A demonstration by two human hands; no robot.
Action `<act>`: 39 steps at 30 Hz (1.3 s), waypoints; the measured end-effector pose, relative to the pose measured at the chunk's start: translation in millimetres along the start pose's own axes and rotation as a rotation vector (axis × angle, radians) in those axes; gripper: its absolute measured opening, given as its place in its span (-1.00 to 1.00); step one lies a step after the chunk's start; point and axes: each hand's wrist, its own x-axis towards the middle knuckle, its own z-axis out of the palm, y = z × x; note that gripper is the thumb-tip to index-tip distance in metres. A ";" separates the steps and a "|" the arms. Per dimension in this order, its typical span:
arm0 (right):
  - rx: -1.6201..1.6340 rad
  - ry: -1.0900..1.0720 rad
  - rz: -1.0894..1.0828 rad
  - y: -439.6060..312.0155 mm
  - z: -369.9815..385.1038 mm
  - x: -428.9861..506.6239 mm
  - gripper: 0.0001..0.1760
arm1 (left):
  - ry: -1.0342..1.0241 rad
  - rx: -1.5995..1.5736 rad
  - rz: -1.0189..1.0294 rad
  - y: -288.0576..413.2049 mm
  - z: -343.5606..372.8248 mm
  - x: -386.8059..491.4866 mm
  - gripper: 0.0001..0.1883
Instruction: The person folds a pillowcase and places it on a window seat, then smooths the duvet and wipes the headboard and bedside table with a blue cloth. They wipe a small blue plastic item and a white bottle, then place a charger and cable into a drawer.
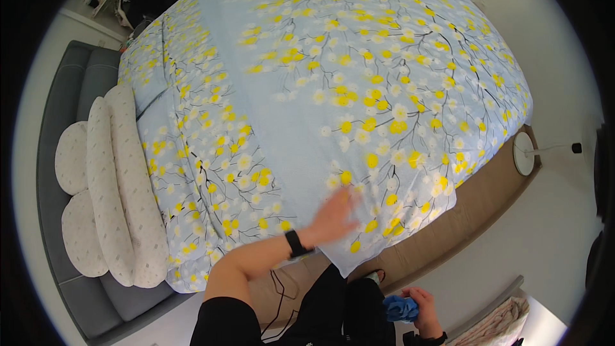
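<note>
My left hand [332, 216], with a black band on its wrist, is stretched over the near edge of a light-blue duvet [298, 144] printed with yellow and white blossoms on dark branches. The hand is blurred, its fingers spread and holding nothing; whether it touches the fabric cannot be told. Down at the lower right, my right hand [424, 305] grips a crumpled blue cloth-like item [401, 308] beside my leg. The duvet covers most of the bed, and its near corner [346, 266] hangs over the side. Its folded-back part lies towards the headboard.
Beige patterned cushions [113, 192] lean along the grey padded headboard [79, 74] at the left. A black cable [276, 293] runs across the wooden floor [447, 216] near my feet. A white round object [523, 154] stands by the wall. Folded fabric [497, 324] lies at the lower right.
</note>
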 end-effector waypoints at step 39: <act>-0.288 -0.194 0.033 -212.4 -159.6 173.5 -0.77 | 0.972 -0.095 -1.500 -78.1 -11.3 -17.1 -0.67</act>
